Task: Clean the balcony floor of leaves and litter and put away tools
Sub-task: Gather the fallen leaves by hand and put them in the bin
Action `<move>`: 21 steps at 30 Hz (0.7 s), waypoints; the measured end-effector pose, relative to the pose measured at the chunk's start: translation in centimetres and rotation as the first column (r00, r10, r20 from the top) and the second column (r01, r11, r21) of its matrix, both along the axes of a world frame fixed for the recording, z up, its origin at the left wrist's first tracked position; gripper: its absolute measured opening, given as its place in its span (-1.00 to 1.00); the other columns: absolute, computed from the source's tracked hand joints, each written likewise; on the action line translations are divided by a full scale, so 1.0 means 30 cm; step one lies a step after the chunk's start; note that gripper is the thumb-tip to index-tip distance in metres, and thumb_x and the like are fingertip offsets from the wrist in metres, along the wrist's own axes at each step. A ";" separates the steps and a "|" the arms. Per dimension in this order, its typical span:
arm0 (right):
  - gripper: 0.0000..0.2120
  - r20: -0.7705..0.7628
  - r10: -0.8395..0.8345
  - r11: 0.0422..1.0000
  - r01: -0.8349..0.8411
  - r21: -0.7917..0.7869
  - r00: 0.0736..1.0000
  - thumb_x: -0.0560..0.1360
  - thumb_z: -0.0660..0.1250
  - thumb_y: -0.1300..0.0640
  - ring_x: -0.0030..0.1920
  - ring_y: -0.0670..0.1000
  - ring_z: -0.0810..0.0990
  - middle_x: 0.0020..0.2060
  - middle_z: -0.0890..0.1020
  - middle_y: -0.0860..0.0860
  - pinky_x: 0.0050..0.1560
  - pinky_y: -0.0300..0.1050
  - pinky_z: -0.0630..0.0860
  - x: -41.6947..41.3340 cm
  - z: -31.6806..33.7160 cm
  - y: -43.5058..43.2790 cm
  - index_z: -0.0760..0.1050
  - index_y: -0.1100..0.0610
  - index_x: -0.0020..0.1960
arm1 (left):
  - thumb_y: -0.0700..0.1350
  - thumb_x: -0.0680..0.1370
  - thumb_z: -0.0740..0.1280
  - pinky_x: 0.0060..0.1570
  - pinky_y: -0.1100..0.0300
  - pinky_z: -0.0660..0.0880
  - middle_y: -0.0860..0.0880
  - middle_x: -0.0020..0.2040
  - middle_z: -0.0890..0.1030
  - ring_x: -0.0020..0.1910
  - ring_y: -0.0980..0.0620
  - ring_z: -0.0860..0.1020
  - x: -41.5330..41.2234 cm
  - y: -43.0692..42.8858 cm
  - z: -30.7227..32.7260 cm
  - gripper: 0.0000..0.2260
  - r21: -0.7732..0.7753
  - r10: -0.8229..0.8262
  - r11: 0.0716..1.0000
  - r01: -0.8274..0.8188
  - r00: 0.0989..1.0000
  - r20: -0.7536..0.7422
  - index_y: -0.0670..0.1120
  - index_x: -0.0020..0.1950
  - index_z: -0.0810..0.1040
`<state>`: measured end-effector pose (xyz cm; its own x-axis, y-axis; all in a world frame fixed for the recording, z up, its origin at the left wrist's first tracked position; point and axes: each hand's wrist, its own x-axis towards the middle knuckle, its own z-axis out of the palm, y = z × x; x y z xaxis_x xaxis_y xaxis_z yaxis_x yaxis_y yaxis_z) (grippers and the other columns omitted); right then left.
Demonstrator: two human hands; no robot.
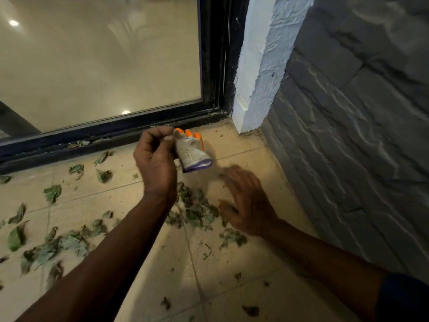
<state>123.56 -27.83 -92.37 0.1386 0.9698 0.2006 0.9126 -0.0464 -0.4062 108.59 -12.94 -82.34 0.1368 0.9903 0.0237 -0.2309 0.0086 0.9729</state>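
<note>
Getting a glove on before the leaves are gathered

The left hand [155, 159] pinches a knitted work glove [192, 152] near its orange fingertips and holds it above the floor [232, 263], just in front of the dark door track [116, 133], with the purple-edged cuff hanging towards the right hand [249, 203]. That hand is spread and holds nothing, hovering over a clump of leaves [195, 210] by the grey stone wall [348, 135]. To do this well, I would keep the pinch firm, turn the cuff mouth square to the right hand's fingers, slide them in together, then tug the cuff down. More leaves lie scattered on the tiles to the left.
</note>
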 end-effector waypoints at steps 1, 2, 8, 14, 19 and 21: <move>-0.24 0.052 -0.087 0.991 0.092 -0.096 0.995 0.59 0.12 -0.32 0.65 0.15 0.07 0.64 0.19 0.13 0.61 0.25 0.07 0.050 -0.014 -0.008 0.16 0.10 0.64 | -0.40 0.61 0.21 -0.07 0.13 0.61 -0.14 0.02 0.62 0.00 -0.03 0.61 0.039 -0.005 -0.009 -0.80 -0.009 -0.041 0.999 0.041 0.999 -0.011 -0.16 0.04 0.56; -0.16 0.101 -0.148 0.965 0.166 -0.203 0.984 0.57 0.06 -0.39 0.67 0.13 -0.05 0.67 0.06 0.11 0.63 0.21 -0.04 0.090 -0.032 -0.006 0.05 0.10 0.67 | -0.39 0.62 0.22 -0.01 0.09 0.61 -0.15 0.04 0.61 0.03 -0.05 0.61 0.073 -0.006 -0.018 -0.80 -0.018 -0.074 0.997 0.073 0.997 -0.028 -0.16 0.05 0.57; -0.04 0.122 -0.009 0.924 0.055 -0.378 0.992 0.55 -0.12 -0.50 0.65 0.09 -0.29 0.66 -0.22 0.11 0.63 0.15 -0.28 0.008 -0.069 0.018 -0.22 0.13 0.68 | -0.29 0.55 0.31 0.09 -0.15 0.62 -0.23 0.07 0.68 0.09 -0.24 0.66 0.269 -0.005 -0.043 -0.85 -0.077 -0.199 0.978 0.194 0.977 -0.070 -0.10 0.01 0.63; -0.28 0.053 0.085 0.975 -0.072 -0.212 0.995 0.66 0.03 -0.32 0.63 0.08 0.08 0.63 0.22 0.12 0.65 0.13 0.02 -0.201 -0.030 -0.113 0.19 0.14 0.64 | -0.31 0.55 0.35 -0.13 0.08 0.59 -0.17 -0.11 0.67 -0.14 -0.07 0.65 0.357 -0.125 -0.129 -0.86 -0.243 -0.444 0.886 0.395 0.874 -0.196 -0.14 0.05 0.62; -0.43 -0.006 -0.690 0.724 0.690 0.002 0.724 0.65 0.16 -0.17 0.53 0.21 0.34 0.47 0.47 0.14 0.52 0.28 0.20 -0.218 -0.037 -0.327 0.45 0.17 0.50 | -0.03 0.55 0.37 -0.07 0.04 0.56 -0.03 -0.06 0.72 -0.10 0.00 0.67 0.247 -0.145 -0.210 -0.87 -0.103 -0.451 0.879 0.465 0.745 -0.492 0.11 0.09 0.63; -0.38 0.021 -0.841 0.535 0.836 -0.117 0.541 0.66 0.12 -0.21 0.55 0.24 0.28 0.51 0.40 0.15 0.52 0.30 0.17 -0.272 -0.005 -0.436 0.37 0.16 0.56 | 0.07 0.53 0.34 0.05 -0.01 0.60 0.07 -0.03 0.71 -0.02 0.03 0.67 0.168 -0.160 -0.222 -0.80 -0.007 -0.364 0.890 0.457 0.701 -0.613 0.09 0.11 0.65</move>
<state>115.41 -40.91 -92.52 0.9036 0.4191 0.0883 0.4196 -0.8250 -0.3785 113.63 -17.75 -89.00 0.5609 0.8247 -0.0720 0.3755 -0.1759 0.9100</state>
